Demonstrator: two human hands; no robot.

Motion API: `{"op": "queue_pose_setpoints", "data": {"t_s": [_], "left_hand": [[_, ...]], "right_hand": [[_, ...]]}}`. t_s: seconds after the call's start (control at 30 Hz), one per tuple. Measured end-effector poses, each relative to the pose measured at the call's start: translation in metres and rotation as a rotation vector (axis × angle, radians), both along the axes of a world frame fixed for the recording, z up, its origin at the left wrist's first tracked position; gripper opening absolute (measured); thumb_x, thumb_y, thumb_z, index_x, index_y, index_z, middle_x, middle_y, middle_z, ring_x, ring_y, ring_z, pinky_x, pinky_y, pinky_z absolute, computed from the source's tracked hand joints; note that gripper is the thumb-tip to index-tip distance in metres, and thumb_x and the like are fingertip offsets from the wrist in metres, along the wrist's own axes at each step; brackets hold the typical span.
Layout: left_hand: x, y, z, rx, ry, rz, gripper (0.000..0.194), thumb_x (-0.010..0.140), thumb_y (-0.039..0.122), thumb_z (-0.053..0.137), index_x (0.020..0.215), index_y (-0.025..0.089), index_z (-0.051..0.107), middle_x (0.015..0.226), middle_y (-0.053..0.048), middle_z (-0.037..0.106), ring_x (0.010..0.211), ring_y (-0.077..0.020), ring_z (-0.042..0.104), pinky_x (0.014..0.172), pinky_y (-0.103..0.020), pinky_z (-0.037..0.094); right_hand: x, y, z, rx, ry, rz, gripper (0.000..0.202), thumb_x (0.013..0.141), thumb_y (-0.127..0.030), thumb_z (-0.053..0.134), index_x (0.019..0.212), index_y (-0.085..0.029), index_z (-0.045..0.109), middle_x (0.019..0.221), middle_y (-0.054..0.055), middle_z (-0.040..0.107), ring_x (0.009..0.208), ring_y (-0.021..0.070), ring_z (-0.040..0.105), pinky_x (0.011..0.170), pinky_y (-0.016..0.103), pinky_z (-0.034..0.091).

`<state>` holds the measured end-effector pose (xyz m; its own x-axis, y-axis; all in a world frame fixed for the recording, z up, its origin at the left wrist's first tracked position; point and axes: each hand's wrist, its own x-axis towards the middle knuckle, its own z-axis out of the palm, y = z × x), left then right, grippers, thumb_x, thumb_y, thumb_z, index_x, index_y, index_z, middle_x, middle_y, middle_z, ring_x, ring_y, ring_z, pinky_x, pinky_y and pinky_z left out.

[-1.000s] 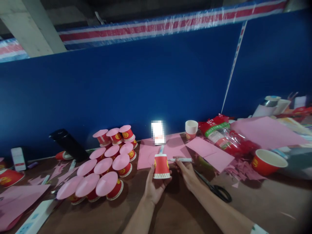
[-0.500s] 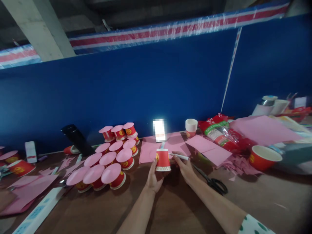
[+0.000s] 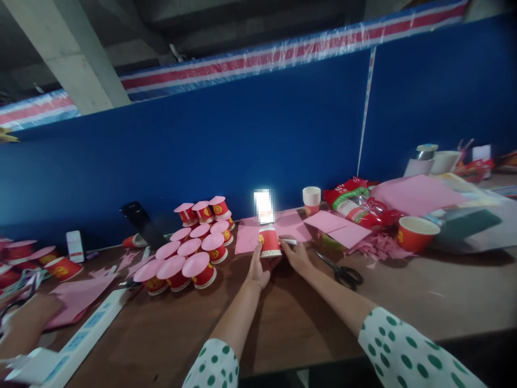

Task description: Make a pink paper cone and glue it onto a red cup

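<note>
Gripping the inverted red cup (image 3: 269,242) at frame centre, below the lit screen (image 3: 264,208), are my left fingers (image 3: 257,260). My right fingers (image 3: 291,249) pinch a white pen (image 3: 288,241) beside it. Scissors (image 3: 342,271) lie right; pink-topped cups (image 3: 189,247) stand left.

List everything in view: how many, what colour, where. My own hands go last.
Held cup: one, red, centre
Pen: one, white, beside that cup
Pink-topped cups: about a dozen, red below, left of centre
Loose cups: several, red, far left
Black bottle: one, behind left
Phone: one, whitish, left
Lit screen: one, white, blurred, back centre
Power strip: one, white-blue, front left
Pink paper: several sheets, left to right
Pink scraps: many, right
Scissors: one, black, right
White-red cup: one, back
Bag: one, red-green, right
Red tub: one, right
Partition: blue, behind
Table: brown, below
Co-worker's hand: one, left
Left hand, right hand: one each, centre
</note>
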<state>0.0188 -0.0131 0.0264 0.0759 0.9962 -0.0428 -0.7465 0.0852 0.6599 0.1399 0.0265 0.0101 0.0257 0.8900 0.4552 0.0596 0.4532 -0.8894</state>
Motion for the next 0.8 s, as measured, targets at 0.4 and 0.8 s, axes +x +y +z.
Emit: {"op": "queue_pose_setpoints", "data": {"t_s": [0.4, 0.8], "left_hand": [[-0.005, -0.018, 0.001, -0.040, -0.030, 0.108, 0.041, 0.076, 0.048, 0.054, 0.101, 0.016, 0.058, 0.082, -0.007, 0.067, 0.071, -0.0183, 0.063, 0.070, -0.036, 0.051], [-0.008, -0.023, 0.000, -0.044, -0.023, 0.124, 0.037, 0.075, 0.047, 0.056, 0.095, 0.015, 0.059, 0.079, -0.006, 0.066, 0.070, -0.0181, 0.063, 0.070, -0.036, 0.052]], "right_hand": [[0.001, -0.002, -0.001, -0.036, 0.044, 0.023, 0.036, 0.074, -0.043, 0.054, 0.091, -0.012, 0.062, 0.069, 0.005, 0.065, 0.064, 0.0167, 0.060, 0.058, 0.027, 0.048], [0.007, -0.021, -0.003, -0.064, 0.155, -0.072, 0.034, 0.076, -0.044, 0.051, 0.088, -0.014, 0.061, 0.060, 0.002, 0.059, 0.054, 0.0156, 0.055, 0.051, 0.026, 0.044]]}}
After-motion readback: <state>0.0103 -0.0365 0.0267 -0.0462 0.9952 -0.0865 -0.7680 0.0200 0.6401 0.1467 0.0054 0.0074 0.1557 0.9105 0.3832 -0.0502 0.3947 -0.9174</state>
